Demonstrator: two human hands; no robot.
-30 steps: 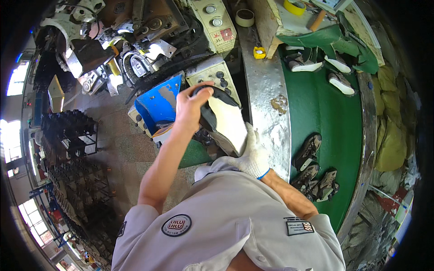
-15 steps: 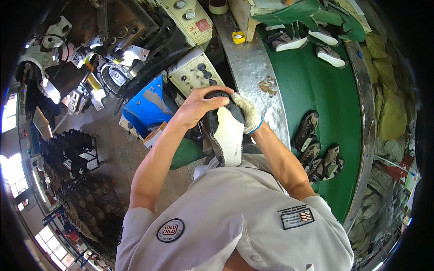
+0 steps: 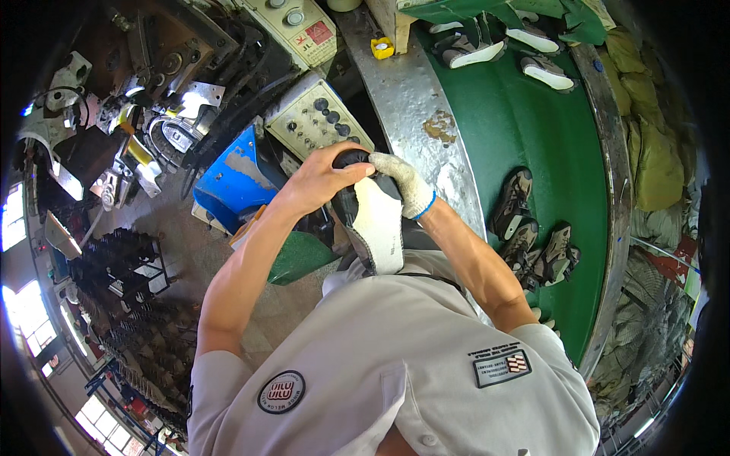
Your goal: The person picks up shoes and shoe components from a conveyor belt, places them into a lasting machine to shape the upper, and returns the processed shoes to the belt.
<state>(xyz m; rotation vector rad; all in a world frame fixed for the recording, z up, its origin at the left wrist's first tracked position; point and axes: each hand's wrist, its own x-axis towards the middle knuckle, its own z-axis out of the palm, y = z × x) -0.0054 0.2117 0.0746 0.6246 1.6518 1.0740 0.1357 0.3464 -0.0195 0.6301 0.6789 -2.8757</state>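
Note:
Both of my hands grip a dark shoe upper [image 3: 378,220] in front of my waist. Its white underside faces up, and no outsole shows on it. My bare left hand [image 3: 321,181] is closed round the black toe end, the thumb pressing across it. On the other side of the toe, my right hand [image 3: 408,184], in a pale knitted glove with a blue cuff edge, is closed on the shoe's edge; some of its fingers are hidden beneath. The heel end points toward my body, close to my shirt.
At the right, a green conveyor belt [image 3: 555,137] carries several grey-brown shoes [image 3: 511,201] behind a worn metal ledge [image 3: 414,83]. Ahead left are a knobbed control panel [image 3: 312,118], a blue metal bin [image 3: 236,178] and machinery [image 3: 175,133]. Dark racks [image 3: 129,266] stand farther left.
My view has shifted a little, so the machine and belt appear farther left. The shoe stays in both hands, and the gloved fingers have moved slightly over its toe edge.

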